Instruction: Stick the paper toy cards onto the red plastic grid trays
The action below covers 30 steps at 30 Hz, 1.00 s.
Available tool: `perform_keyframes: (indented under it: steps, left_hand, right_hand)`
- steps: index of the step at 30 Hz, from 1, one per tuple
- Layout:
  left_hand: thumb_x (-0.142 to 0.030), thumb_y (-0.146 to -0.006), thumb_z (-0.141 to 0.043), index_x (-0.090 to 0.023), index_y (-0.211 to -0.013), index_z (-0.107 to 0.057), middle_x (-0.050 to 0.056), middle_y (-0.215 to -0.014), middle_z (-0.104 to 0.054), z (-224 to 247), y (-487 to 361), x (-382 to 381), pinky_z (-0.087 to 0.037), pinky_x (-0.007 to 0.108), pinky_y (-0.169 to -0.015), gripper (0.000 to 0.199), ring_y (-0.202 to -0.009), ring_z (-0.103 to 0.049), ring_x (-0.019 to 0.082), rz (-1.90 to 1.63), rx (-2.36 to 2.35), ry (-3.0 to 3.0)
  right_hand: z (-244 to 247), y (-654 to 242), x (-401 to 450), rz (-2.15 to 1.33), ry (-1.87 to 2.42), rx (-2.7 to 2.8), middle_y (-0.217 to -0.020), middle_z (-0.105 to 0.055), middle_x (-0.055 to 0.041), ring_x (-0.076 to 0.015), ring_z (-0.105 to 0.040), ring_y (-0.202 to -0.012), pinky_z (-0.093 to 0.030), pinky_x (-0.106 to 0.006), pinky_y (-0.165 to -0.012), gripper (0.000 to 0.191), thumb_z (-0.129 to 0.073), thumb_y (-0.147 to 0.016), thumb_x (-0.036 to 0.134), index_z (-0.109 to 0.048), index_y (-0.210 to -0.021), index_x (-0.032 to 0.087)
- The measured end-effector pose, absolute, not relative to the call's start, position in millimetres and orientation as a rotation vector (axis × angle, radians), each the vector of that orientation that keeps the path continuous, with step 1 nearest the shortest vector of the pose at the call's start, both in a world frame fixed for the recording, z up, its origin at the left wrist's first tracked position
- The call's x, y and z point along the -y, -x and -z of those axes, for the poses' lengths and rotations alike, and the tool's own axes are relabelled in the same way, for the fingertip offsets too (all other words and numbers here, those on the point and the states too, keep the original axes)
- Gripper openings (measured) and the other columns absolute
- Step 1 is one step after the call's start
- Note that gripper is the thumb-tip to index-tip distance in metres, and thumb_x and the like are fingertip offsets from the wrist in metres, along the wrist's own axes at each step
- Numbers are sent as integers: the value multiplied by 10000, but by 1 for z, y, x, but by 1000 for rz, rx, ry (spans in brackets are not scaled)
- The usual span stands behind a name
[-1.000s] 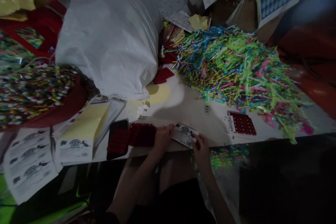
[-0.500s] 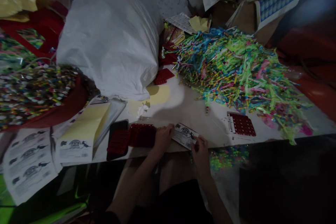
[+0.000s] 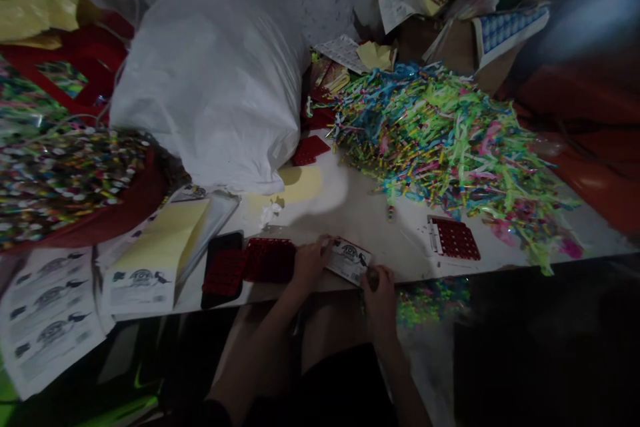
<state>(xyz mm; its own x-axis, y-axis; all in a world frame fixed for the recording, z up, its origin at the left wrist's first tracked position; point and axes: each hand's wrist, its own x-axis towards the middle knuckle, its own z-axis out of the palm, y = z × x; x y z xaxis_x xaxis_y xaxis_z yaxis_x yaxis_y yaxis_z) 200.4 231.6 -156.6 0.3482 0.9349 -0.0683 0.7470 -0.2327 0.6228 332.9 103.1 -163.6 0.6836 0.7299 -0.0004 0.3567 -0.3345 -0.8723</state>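
A white printed label (image 3: 347, 259) with black "TOY" lettering lies at the table's front edge, a thin line of red showing along its far side. My left hand (image 3: 309, 265) has its fingers closed at the label's left end. At the right end, my right hand (image 3: 379, 285) pinches the corner between thumb and fingers. Left of my left hand lie a dark red plastic piece (image 3: 270, 260) and a stack of red perforated pieces (image 3: 224, 272) on a black phone-shaped slab (image 3: 216, 245). What lies beneath the label is mostly hidden.
A big white sack (image 3: 210, 80) stands behind. Colourful ribboned sticks (image 3: 440, 140) are heaped at right, near a red perforated piece (image 3: 455, 238). At left are a red basin (image 3: 100, 228) of small parts, a yellow-backed label strip (image 3: 170, 233) and label sheets (image 3: 47, 313).
The label has turned slightly, and a red edge now shows along its far side. Both hands stay at its ends, with my right hand a little further left. The view has shifted slightly.
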Motion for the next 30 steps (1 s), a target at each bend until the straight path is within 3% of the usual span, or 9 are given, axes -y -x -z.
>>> perform_keyframes:
  steps: [4,8,13,19,24,30]
  left_hand:
    - [-358,-863,-471,-185,-944,-658,47,-736,-708,156,-197,-229,-440,242,-604,267,-674,-647,180,-488,-1357,-1838]
    - [-407,-840,-446,-155,-878,-644,50,-740,-717,149,-193,-226,-462,232,-533,323,-644,-652,176,-541,-1283,-1681]
    - [-477,-808,-461,-152,-862,-635,33,-711,-707,131,-181,-216,-468,232,-515,373,-615,-635,168,-608,-1253,-1589]
    - [-578,-770,-489,-165,-841,-688,57,-867,-732,120,-163,-207,-521,312,-747,463,-816,-656,215,-636,-1143,-1460]
    - [-700,-810,-314,-148,-912,-711,93,-867,-733,113,-151,-198,-496,389,-861,687,-858,-660,249,-496,-947,-1221]
    - [-685,-848,-195,-142,-1058,-649,114,-960,-704,106,-142,-181,-407,414,-956,738,-1019,-599,281,-473,-1170,-1379]
  right_hand:
    - [165,-329,-103,-589,1891,739,-980,-608,-89,-218,-583,-889,-462,-373,-842,304,-545,-756,381,-556,-996,196]
    - [166,-328,-103,-690,1768,586,-1111,-619,-121,-226,-595,-1008,-461,-386,-902,476,-586,-727,448,-514,-1110,177]
    - [157,-331,-101,-954,1560,451,-1033,-685,-83,-244,-623,-975,-482,-416,-885,439,-649,-688,465,-616,-1016,175]
    - [131,-331,-95,-1117,1465,522,-943,-715,-53,-238,-643,-899,-508,-394,-836,387,-677,-688,482,-670,-934,184]
    - [106,-329,-92,-1204,1444,639,-928,-719,-63,-251,-651,-881,-521,-393,-804,428,-694,-652,523,-674,-913,185]
    - [106,-319,-90,-1121,1537,690,-907,-714,-67,-243,-650,-874,-515,-364,-808,442,-686,-652,529,-641,-898,164]
